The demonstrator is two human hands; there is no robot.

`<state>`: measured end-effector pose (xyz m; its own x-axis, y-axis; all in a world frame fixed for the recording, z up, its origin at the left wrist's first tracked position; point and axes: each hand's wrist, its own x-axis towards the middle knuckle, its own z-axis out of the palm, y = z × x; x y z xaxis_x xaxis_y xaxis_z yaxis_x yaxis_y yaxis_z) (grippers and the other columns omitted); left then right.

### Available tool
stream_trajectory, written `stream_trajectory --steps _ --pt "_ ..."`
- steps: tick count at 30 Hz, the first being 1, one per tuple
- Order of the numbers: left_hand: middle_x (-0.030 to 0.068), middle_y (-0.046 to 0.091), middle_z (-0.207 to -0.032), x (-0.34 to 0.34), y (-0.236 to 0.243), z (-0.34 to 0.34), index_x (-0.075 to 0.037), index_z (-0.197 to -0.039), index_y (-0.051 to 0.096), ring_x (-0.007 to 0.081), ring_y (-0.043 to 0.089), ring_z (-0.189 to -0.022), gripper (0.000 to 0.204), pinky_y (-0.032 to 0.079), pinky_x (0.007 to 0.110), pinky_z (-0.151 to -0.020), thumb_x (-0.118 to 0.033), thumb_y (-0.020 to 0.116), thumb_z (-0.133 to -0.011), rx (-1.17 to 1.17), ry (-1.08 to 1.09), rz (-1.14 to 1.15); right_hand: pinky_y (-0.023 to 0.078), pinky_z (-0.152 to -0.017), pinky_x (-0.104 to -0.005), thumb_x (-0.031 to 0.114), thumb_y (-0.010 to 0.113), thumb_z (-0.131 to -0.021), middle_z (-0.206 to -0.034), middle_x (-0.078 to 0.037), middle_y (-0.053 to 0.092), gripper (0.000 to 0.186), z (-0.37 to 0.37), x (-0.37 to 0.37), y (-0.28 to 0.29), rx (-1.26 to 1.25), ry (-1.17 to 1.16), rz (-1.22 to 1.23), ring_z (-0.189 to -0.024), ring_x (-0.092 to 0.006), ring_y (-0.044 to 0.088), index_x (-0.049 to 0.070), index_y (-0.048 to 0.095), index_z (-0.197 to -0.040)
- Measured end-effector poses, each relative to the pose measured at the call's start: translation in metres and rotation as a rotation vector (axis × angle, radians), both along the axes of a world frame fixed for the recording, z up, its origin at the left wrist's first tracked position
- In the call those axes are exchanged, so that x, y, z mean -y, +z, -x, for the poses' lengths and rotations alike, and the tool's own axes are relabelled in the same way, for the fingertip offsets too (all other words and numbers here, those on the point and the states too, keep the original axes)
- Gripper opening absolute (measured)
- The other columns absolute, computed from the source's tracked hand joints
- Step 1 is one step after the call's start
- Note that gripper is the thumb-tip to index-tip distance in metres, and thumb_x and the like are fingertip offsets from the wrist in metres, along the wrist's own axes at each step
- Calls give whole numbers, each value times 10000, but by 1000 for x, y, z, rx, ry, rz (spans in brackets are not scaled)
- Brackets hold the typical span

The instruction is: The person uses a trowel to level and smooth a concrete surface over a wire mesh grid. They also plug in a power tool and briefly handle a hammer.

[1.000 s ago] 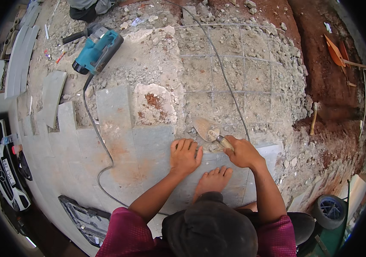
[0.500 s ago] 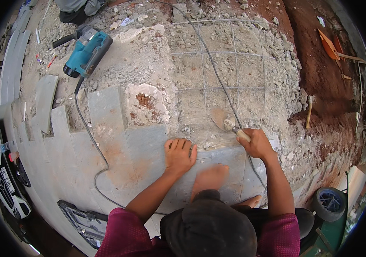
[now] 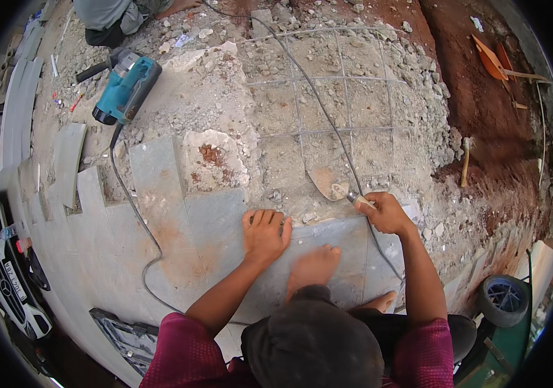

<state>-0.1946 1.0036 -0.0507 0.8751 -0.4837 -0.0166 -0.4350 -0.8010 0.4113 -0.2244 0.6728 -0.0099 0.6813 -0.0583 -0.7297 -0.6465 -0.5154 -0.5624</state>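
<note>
Grips, in the bare right hand [image 3: 386, 212], a small hand trowel [image 3: 323, 183] with a leaf-shaped metal blade and a pale wooden handle, with fingers clamped round the handle. Dull brown and dusty across the blade, with a paler greyish-white patch near the neck and a shinier collar at the front of the handle. Aimed away from the body, tip toward the upper left, at loose grey rubble [image 3: 283, 174] just past the edge of the flat grey stone tiles [image 3: 215, 220]; cannot tell whether touching it. Crossed near the handle, in this view, by a thin dark cable [image 3: 319, 98].

Rests the bare left hand [image 3: 266, 236] palm-down at the tile edge, left of the trowel, with fingers close together and thumb slightly apart. Well apart from a teal-and-black power tool [image 3: 126, 89].
</note>
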Motion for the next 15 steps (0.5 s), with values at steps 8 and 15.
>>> stream_trajectory --steps 8,15 --pt "31 713 -982 -10 0 4 -102 -968 725 213 627 -1012 165 346 447 -1036 -262 710 -928 -2 11 -24 512 -558 -420 345 620 -1044 -777 -183 672 394 -26 -9 56 176 409 -13 -552 -309 620 -32 651 -937" --pt "25 717 -981 -3 -3 5 -111 -968 719 211 634 -1008 134 354 435 -1026 -235 722 -918 20 30 43 512 -491 -415 363 602 -1054 -673 -176 629 450 -34 -46 26 -270 232 -195 -537 -268 650 -63 635 -911"
